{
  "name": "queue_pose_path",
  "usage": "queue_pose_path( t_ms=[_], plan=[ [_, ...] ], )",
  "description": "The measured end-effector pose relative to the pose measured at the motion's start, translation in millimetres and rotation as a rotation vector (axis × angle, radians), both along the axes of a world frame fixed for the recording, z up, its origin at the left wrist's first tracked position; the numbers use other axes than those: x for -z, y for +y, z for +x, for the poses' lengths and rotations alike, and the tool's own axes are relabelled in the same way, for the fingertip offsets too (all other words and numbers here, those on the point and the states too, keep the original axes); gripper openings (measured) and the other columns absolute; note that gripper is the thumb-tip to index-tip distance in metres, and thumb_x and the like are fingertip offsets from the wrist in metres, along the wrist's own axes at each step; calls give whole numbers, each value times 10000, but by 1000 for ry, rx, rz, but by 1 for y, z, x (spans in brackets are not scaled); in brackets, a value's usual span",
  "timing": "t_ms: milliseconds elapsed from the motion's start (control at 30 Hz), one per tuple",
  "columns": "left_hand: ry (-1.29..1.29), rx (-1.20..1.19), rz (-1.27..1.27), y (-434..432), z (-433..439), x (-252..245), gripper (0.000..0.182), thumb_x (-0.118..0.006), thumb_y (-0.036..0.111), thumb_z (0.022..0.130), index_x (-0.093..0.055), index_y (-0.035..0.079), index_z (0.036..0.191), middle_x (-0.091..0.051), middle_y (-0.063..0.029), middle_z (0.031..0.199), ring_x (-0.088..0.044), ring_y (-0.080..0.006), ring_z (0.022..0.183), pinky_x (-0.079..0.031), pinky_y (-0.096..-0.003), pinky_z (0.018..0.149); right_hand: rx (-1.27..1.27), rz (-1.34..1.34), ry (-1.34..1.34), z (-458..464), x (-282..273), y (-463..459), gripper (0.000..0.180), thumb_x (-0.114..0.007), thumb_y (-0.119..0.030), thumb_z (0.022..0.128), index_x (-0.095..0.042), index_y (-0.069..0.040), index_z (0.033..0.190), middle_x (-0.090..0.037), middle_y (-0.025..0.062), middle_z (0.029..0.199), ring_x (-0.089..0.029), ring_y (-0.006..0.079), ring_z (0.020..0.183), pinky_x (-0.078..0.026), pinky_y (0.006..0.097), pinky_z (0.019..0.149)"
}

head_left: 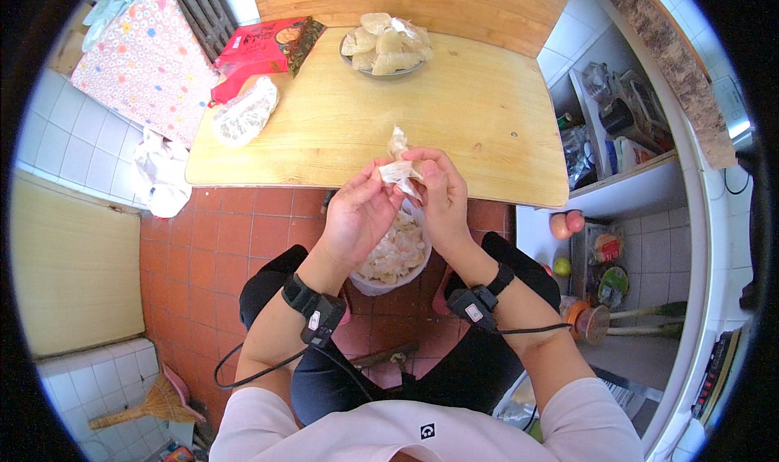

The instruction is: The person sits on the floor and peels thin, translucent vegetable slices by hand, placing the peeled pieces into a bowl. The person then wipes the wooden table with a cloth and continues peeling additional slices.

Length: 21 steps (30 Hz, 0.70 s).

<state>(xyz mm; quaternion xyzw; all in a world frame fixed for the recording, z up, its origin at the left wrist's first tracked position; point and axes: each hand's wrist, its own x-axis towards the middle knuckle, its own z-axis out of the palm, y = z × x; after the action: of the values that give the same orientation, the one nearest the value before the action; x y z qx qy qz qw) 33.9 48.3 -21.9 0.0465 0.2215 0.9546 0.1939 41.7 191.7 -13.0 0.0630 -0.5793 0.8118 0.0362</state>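
Observation:
A pale, dry, translucent sheet-like piece (398, 173) is pinched between both my hands, just off the near edge of the wooden table. My left hand (362, 212) grips its left side, and my right hand (443, 197) its right side; a curled end sticks up above the fingers. Below them, between my knees, a white tub (374, 288) holds many broken pale flakes (395, 249). Farther back on the table, larger pieces of similar pale material (386, 42) are heaped on a plate (395, 72).
On the table's left lie a red printed food bag (261, 45) and a clear plastic-wrapped bundle (246, 112). A white plastic bag (161, 173) hangs left of the table (475, 115). Open shelves (627, 173) with containers stand at right. A straw broom (152, 404) is at lower left.

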Motion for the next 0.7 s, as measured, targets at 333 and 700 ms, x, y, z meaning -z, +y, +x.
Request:
queue_pose_path(
  t_ms=[333,700],
  plan=[
    [-6,-179,-317,-4,-3,-13,329,-637,194,985,-561,14,1250,-613,-83,1174,-586,-163,1101,-472,-329,950,40,267,259,-1,-4,6,410,-671,-108,913,-497,-42,1279,-597,67,1183,-595,155,1085,-505,304,901],
    [32,-229,-694,-7,-3,-21,243,-761,84,897,-730,-31,1109,-736,-52,969,-652,-77,832,-522,-219,746,24,731,415,-2,-14,10,569,-709,-9,802,-476,-69,1317,-562,134,1320,-593,198,1120,-504,306,842]
  ],
)
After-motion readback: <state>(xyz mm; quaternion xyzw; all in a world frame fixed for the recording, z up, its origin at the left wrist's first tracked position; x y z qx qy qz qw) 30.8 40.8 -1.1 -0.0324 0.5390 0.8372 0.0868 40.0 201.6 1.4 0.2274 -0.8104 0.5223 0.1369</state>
